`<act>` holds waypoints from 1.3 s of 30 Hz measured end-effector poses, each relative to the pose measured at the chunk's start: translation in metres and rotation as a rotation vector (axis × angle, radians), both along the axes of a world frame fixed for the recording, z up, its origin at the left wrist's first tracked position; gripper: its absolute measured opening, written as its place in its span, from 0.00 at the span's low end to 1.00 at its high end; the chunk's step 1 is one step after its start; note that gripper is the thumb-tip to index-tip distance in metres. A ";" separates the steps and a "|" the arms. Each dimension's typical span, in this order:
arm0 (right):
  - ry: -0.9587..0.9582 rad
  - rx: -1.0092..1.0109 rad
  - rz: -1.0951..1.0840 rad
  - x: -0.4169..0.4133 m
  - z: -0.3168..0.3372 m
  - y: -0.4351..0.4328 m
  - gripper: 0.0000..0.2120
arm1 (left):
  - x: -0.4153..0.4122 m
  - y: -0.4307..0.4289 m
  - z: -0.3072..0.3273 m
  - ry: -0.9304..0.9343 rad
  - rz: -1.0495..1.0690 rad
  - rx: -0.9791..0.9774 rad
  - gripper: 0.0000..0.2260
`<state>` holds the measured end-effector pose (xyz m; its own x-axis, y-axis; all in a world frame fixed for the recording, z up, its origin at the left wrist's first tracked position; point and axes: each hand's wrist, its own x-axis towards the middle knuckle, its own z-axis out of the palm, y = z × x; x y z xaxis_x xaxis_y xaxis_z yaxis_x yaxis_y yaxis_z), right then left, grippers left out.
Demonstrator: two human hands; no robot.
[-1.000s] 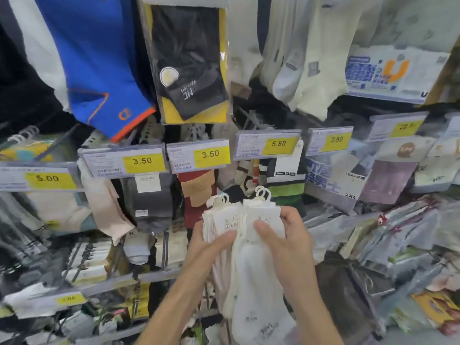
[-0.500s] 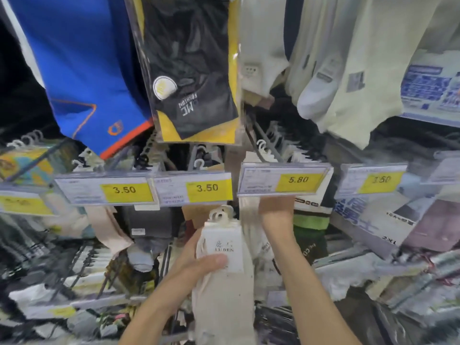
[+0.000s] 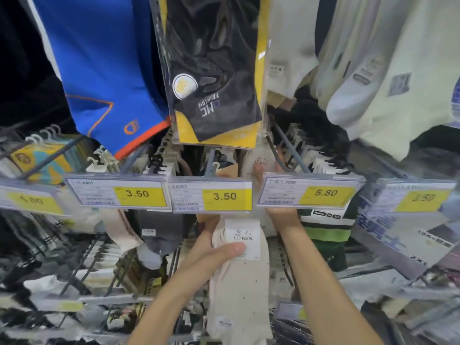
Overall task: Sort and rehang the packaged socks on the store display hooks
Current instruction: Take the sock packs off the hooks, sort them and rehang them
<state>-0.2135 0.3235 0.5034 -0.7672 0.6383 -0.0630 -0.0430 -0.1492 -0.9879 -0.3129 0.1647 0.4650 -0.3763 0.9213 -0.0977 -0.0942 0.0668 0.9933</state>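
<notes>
My left hand grips a bundle of cream socks with a white "LU REN" card, thumb pressed across the card, just below the 3.50 price tag. My right hand reaches up behind the 5.80 price tag, which hides most of it. Its fingers hold one cream "LU REN" sock pack beside the grey display hook. Whether the pack's hanger is on the hook cannot be seen.
Blue shorts, a black-and-yellow sock pack and pale socks hang overhead. More price tags front neighbouring hooks. A green striped pack hangs right of my right wrist. Crowded sock racks fill the lower shelves.
My right hand left the bundle with one cream pack and rose behind the 5.80 tag to the hook. My left hand kept the remaining bundle and lifted it slightly. The view moved closer.
</notes>
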 end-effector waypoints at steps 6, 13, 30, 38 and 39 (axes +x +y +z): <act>-0.048 0.426 -0.358 0.031 -0.002 -0.033 0.12 | 0.006 0.011 -0.002 0.066 0.066 0.081 0.32; -0.014 0.431 -0.411 0.062 -0.037 -0.067 0.11 | 0.014 0.024 -0.008 0.060 0.099 0.146 0.27; 0.127 0.209 -0.362 0.070 -0.049 -0.068 0.08 | 0.009 -0.001 -0.015 -0.003 -0.034 0.048 0.32; 0.080 0.292 -0.266 0.078 -0.048 -0.073 0.09 | 0.017 0.004 -0.013 -0.072 0.047 0.072 0.31; 0.071 0.309 -0.254 0.078 -0.046 -0.074 0.09 | 0.018 0.004 -0.013 -0.076 0.062 0.073 0.32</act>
